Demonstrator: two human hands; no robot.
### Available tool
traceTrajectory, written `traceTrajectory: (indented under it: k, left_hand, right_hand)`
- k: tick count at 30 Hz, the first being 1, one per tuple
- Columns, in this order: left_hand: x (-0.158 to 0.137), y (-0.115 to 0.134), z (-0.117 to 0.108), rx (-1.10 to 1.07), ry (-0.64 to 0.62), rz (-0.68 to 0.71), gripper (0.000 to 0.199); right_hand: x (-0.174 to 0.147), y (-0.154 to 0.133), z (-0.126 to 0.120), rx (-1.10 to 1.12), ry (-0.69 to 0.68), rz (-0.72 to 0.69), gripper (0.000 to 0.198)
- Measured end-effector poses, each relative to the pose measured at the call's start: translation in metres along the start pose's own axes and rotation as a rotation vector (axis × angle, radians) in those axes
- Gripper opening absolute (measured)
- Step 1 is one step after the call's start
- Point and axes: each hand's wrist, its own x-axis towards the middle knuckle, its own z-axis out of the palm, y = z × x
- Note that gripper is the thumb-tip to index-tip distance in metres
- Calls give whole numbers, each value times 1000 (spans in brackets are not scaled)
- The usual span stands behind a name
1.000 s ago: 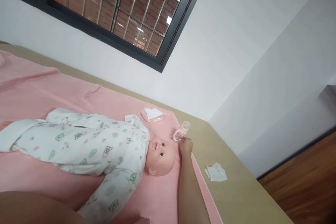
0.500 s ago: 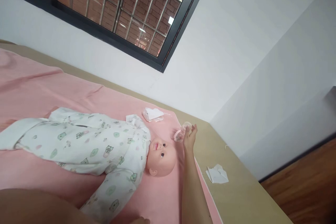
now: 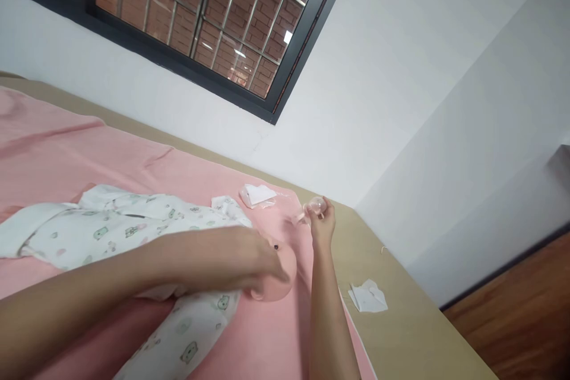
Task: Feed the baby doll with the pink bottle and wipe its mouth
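Observation:
A baby doll (image 3: 285, 264) in white printed clothes (image 3: 111, 228) lies on its back on a pink blanket (image 3: 267, 344). My left hand (image 3: 249, 258), slightly blurred, reaches across the doll's chest and hides most of its face. Its fingers are loosely stretched and it holds nothing that I can see; whether it touches the doll is unclear. Past the doll's head, my right hand (image 3: 323, 225) is closed on a small clear baby bottle (image 3: 316, 206) with a rounded transparent end. The bottle's other end is pinkish and blurred.
A clear plastic packet with white paper (image 3: 258, 195) lies by the doll's far arm. Crumpled white paper (image 3: 369, 297) rests on the tan surface (image 3: 401, 332) at the right. Behind are a white wall (image 3: 312, 148) and a barred window (image 3: 191, 18).
My left arm has swept in from the lower left over the doll's chest and face. My right hand, open beside the bottle before, has closed on it.

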Motion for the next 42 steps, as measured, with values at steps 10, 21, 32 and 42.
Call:
traceTrajectory:
  k: [10, 21, 32, 42]
  left_hand:
    - [-10, -50, -32, -181, 474, -308, 46]
    - [-7, -46, -31, -223, 284, -441, 70]
    - [-5, -52, -26, 25, 332, -403, 34]
    - [-8, -66, -28, 113, 272, -370, 31]
  right_hand:
    - [-67, -124, 17, 419, -505, -174, 64]
    - [-116, -145, 42, 424, -584, -162, 60]
    - [-108, -144, 35, 181, -540, -210, 46]
    - [-103, -145, 33, 246, -611, -111, 50]
